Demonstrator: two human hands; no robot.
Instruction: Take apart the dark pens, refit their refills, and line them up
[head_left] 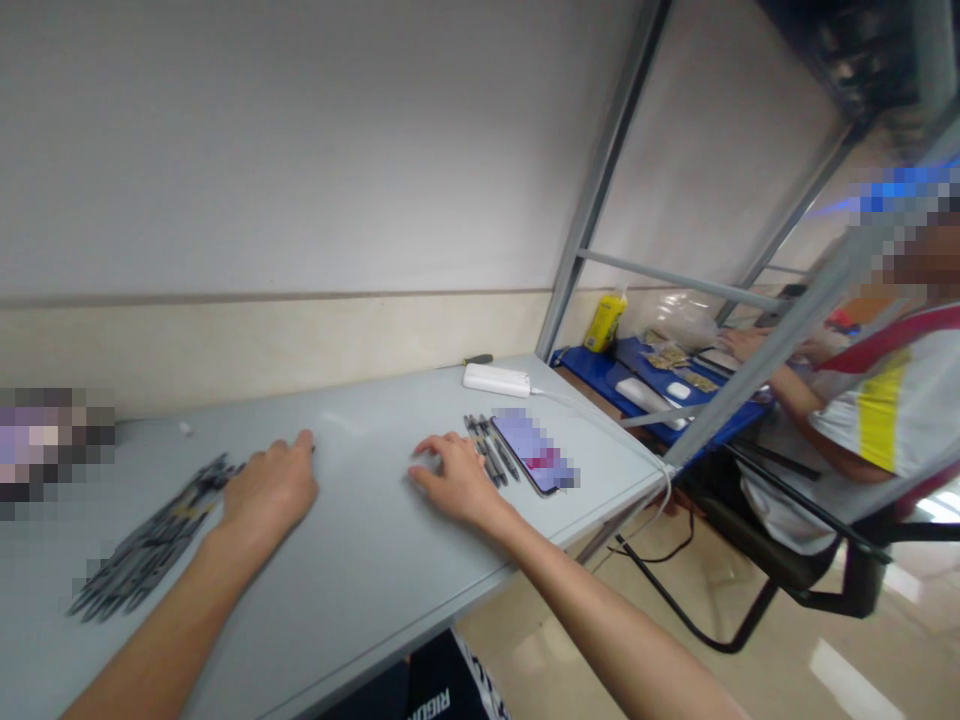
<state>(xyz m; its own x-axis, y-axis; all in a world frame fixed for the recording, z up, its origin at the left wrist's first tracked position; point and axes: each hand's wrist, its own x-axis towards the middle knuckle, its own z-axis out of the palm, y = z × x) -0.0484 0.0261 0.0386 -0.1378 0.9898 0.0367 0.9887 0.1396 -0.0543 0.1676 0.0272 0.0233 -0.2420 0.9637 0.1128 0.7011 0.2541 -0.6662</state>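
On the left of the grey table lies a pile of dark pens (146,545), roughly side by side. My left hand (274,485) is at the pile's upper right end, its fingers curled closed; what they may hold is hidden from me. Farther right, my right hand (457,478) rests low over the tabletop, its thumb and index finger apart and nothing between them. Just beyond that hand lie several more pens (504,448), partly covered by it. A phone (529,450) with a lit screen lies beside these pens.
A white power strip (496,380) with a cable and a dark-handled tool (478,359) lie near the wall. Grey metal posts (604,185) rise at the table's right end. Beyond them, a seated person (862,400) works at a blue table (581,365) holding a yellow packet (604,321).
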